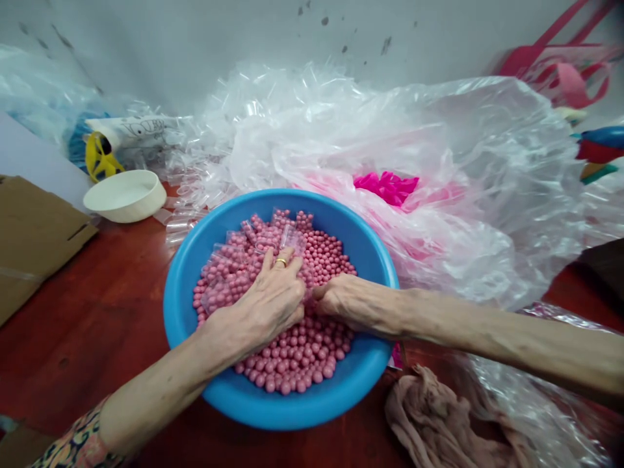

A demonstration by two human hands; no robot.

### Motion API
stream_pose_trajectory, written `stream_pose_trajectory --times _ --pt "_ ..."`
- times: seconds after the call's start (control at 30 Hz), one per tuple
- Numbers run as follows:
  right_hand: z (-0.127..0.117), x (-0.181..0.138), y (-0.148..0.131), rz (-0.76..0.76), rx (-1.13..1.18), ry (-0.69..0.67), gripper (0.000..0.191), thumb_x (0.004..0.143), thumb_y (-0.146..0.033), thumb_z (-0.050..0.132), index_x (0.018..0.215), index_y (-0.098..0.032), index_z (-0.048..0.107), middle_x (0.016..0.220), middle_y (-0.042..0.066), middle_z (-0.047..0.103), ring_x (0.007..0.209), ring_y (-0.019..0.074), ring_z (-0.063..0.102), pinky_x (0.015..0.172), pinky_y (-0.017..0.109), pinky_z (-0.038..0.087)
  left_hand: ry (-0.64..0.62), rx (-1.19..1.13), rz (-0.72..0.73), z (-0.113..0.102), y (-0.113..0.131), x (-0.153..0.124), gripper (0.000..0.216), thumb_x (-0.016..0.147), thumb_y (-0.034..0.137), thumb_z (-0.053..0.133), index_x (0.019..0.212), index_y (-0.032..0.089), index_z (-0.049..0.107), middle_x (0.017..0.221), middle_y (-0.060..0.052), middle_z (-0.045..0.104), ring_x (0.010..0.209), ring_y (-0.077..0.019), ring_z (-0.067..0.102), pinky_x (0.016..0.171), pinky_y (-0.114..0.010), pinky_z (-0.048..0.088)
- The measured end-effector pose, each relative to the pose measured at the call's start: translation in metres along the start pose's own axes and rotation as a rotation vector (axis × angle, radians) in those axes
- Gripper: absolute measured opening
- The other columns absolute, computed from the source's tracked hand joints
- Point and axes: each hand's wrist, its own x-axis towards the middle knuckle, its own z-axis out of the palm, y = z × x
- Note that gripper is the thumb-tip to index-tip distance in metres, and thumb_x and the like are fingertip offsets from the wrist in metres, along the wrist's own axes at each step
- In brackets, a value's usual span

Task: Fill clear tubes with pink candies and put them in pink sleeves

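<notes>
A blue basin [375,260] holds a heap of round pink beads [287,361]. Several clear plastic tubes [231,250], filled with the same beads, lie on the heap at the basin's far left. My left hand [266,296], with a gold ring on one finger, bends its fingers over a clear plastic tube [291,238] above the beads. Close beside it, my right hand [348,302] is closed, knuckles up, low against the beads. Its fingertips are hidden, so what they pinch cannot be made out.
Behind the basin lies a big pile of clear plastic tubes and bags [273,123], with bright pink pieces [387,187] in one bag. A white bowl [125,195], yellow-handled scissors [100,156] and a cardboard box [34,240] are left. A brown cloth [439,419] lies front right.
</notes>
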Motion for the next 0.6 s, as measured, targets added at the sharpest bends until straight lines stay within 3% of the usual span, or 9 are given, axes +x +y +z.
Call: stream_pose_trajectory --times 0.1,0.27,0.37,0.47,0.6 --pt "0.001 0.001 -0.002 0.046 0.181 0.019 0.015 0.08 -0.006 0.054 0.072 -0.012 0.066 0.072 0.003 0.066 0.063 0.0107 0.051 0.058 0.023 0.036 -0.033 -0.014 0.013 -0.001 -0.004 0.004 0.004 0.089 0.016 0.043 0.091 0.016 0.047 0.131 -0.016 0.042 0.138 -0.0315 0.017 0.114 -0.057 0.013" --pt "-0.002 0.003 -0.002 0.17 0.513 0.065 0.01 0.078 -0.021 0.066 0.081 -0.014 0.073 0.066 -0.001 0.068 0.059 0.0087 0.056 0.057 0.018 0.039 -0.054 -0.043 0.009 0.0 -0.009 0.008 0.002 0.088 0.018 0.047 0.086 0.018 0.046 0.126 -0.013 0.045 0.136 -0.0309 0.022 0.113 -0.057 0.017" --pt "-0.006 0.001 0.0 0.186 0.601 0.08 0.012 0.075 -0.021 0.07 0.084 -0.013 0.073 0.063 -0.003 0.065 0.057 0.0071 0.054 0.052 0.016 0.038 -0.056 -0.045 0.007 0.0 -0.009 0.007 0.003 0.088 0.019 0.047 0.086 0.018 0.046 0.125 -0.012 0.046 0.136 -0.0309 0.022 0.113 -0.056 0.019" --pt "-0.013 -0.005 -0.001 0.192 0.531 0.063 0.014 0.08 -0.024 0.065 0.082 -0.012 0.072 0.061 -0.004 0.062 0.057 0.007 0.051 0.053 0.017 0.039 -0.041 -0.046 0.012 0.0 -0.008 0.006 0.003 0.09 0.02 0.045 0.087 0.018 0.046 0.125 -0.013 0.046 0.137 -0.0298 0.022 0.113 -0.056 0.018" --pt "-0.016 -0.008 -0.01 0.173 0.062 0.089 0.017 0.086 -0.01 0.05 0.078 -0.01 0.065 0.073 0.005 0.064 0.063 0.0116 0.052 0.06 0.024 0.042 -0.039 -0.049 0.014 0.001 -0.008 0.006 0.003 0.089 0.017 0.044 0.087 0.017 0.046 0.127 -0.013 0.045 0.137 -0.0297 0.021 0.113 -0.055 0.019"
